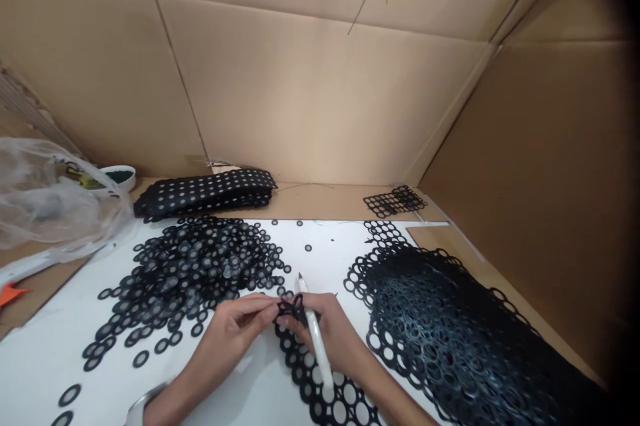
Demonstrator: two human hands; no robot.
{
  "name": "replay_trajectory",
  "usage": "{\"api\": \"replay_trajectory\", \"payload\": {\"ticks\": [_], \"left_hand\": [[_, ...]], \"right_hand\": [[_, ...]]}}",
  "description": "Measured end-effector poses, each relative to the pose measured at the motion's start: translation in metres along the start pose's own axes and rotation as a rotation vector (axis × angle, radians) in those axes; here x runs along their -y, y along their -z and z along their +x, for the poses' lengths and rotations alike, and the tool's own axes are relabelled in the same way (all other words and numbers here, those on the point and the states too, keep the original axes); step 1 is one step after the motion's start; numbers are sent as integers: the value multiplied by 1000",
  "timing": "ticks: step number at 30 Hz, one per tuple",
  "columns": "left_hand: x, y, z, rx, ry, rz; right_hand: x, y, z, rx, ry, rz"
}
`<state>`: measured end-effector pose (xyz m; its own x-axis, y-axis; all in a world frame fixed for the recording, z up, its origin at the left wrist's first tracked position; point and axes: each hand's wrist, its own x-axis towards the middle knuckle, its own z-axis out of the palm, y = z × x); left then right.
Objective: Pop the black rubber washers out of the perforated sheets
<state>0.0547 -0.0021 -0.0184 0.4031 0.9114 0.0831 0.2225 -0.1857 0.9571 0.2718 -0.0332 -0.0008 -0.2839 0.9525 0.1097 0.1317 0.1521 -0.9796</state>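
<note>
My left hand (233, 333) pinches the top end of a black sheet full of round holes (303, 379), with thumb and forefinger closed on it. Opposite it, my right hand (336, 333) has its fingers closed at the same end, where the black material is bunched or bent. A white pen-shaped tool (321, 354) with a dark pointed tip lies in the right hand, tip pointing away from me. The sheet hangs down toward me beneath the right hand and forearm. Left of the hands spreads a heap of small black rings (200, 263), some with grey centres.
To the right lies a large pile of black holed sheets (450, 333). At the back are a folded stack of dotted black strips (210, 191) and a small holed piece (395, 201). A clear plastic bag (60, 199) and a white bowl (123, 177) stand left. Cardboard walls (310, 93) enclose the table.
</note>
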Motion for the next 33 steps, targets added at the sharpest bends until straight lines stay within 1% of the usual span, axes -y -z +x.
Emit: {"api": "replay_trajectory", "payload": {"ticks": [1,2,5,6,8,10,12,14,16,17,19,21,22,24,26,27,28,30,31,32,33], "left_hand": [[-1,3,2,-6,28,-21],[-1,9,5,-43,43,-24],[2,32,16,-268,19,50],[4,40,20,-319,-7,103],[6,54,25,-375,-89,273],[6,59,24,-407,-211,468],[3,55,17,-389,-356,564],[2,45,5,-300,-496,544],[4,33,-6,-191,-571,520],[6,27,-11,-149,-571,518],[10,15,-17,-84,-508,492],[11,5,-17,-47,-379,388],[10,1,-15,-31,-289,305],[8,-1,-7,30,-95,111],[5,8,1,62,66,-44],[4,15,6,30,110,-79],[3,24,10,-45,133,-79],[2,42,16,-249,116,-5],[2,48,18,-315,88,43],[1,51,18,-339,48,88],[1,51,17,-330,-4,133]], "right_hand": [[-1,-1,-1,-15,15,-26],[-3,-1,-1,-35,16,-48],[-10,0,-1,-77,-56,-70],[-12,1,0,-76,-87,-65],[-13,4,1,-58,-145,-57],[-12,8,0,-12,-217,-37],[-9,11,-1,46,-292,2],[-7,13,-3,68,-328,54],[-6,12,-4,47,-305,95],[-6,12,-4,36,-281,116],[-7,9,-3,21,-225,165],[-7,6,-3,0,-185,200],[-6,5,-3,-8,-174,202],[-4,2,-4,-19,-161,176],[-2,0,-5,-13,-157,134],[-2,0,-6,-7,-161,123],[-2,1,-6,-7,-170,118],[-3,3,-6,-21,-189,126],[-5,4,-5,-37,-197,141],[-6,4,-3,-60,-203,159],[-8,5,-2,-83,-206,177]]}}
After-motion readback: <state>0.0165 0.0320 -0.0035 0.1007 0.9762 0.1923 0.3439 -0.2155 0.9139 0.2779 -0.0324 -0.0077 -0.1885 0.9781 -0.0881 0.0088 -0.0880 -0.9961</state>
